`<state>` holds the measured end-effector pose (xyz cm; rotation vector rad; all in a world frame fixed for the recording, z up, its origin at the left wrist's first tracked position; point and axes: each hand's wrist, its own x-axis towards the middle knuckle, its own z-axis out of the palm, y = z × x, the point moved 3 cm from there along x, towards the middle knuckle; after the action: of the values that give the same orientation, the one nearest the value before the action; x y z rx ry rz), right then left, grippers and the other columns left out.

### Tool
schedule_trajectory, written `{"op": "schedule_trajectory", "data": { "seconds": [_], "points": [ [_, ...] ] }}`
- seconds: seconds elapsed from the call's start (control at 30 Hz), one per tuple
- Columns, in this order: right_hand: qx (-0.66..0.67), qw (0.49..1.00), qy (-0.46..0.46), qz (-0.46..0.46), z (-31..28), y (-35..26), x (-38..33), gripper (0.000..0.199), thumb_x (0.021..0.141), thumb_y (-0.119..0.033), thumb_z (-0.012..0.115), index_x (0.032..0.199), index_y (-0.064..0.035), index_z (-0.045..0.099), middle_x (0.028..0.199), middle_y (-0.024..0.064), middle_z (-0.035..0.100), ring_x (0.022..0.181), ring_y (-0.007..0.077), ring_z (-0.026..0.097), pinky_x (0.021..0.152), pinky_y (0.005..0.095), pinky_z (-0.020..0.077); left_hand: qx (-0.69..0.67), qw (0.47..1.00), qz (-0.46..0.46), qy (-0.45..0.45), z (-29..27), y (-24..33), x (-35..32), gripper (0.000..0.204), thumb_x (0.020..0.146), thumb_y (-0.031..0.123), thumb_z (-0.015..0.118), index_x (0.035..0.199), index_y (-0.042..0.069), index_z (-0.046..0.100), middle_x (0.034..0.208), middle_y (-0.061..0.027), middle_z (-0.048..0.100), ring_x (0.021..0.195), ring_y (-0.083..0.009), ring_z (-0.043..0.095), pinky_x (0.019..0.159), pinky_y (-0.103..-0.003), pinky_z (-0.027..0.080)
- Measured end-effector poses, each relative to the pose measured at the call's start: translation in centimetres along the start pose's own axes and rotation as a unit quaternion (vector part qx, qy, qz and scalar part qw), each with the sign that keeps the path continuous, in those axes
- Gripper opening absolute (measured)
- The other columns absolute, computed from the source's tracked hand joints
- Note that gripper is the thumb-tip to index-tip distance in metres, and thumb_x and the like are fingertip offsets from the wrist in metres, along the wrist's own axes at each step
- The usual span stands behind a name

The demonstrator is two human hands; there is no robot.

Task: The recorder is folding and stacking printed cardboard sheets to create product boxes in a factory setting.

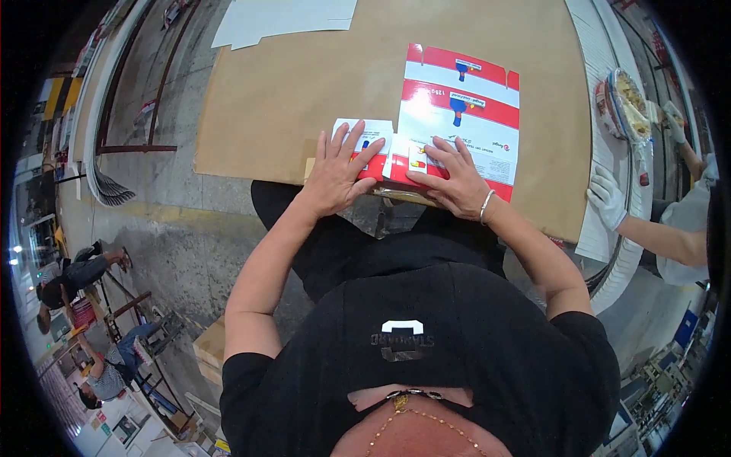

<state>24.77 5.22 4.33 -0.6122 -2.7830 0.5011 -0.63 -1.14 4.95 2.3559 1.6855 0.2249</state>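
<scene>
Flattened red and white carton (457, 122) lies on the brown worktop (289, 91), its near end at the front edge. The left hand (335, 171) presses a flap (364, 137) with fingers spread flat; the right hand (455, 181) holds down the other corner, fingers released, gripping nothing. To fold well, I think both palms should press along the crease. Open room lies behind the carton; a gloved co-worker's hand (607, 196) is near on the right.

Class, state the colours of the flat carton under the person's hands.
The flat carton is red and white in bands with small blue marks, shown best in the head view.
</scene>
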Motion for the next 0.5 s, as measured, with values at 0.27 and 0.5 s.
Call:
{"op": "schedule_trajectory", "data": {
  "seconds": [0.27,0.5],
  "points": [
    [-0.009,1.000,-0.001,0.001,0.1,-0.1,0.1,0.056,0.089,-0.028,0.067,0.140,-0.0405,0.049,0.140,0.0193,0.043,0.138,0.0388,0.036,0.117,0.0594,0.0156,-0.069,0.996,-0.011,0.048,1.0,-0.6,0.0,0.052,0.098,0.043,0.044,0.148,0.031,0.041,0.159,-0.0165,0.023,0.145,-0.0414,0.019,0.116,-0.062,0.011],
    [-0.031,0.999,-0.029,-0.005,0.3,-0.2,0.2,0.052,0.088,-0.036,0.067,0.137,-0.0417,0.052,0.143,0.0188,0.040,0.139,0.0387,0.033,0.117,0.0590,0.0139,0.052,0.998,-0.025,0.028,1.3,0.7,0.2,0.055,0.096,0.040,0.050,0.149,0.031,0.040,0.158,-0.0150,0.025,0.145,-0.0391,0.020,0.113,-0.067,0.013]
  ]
}}
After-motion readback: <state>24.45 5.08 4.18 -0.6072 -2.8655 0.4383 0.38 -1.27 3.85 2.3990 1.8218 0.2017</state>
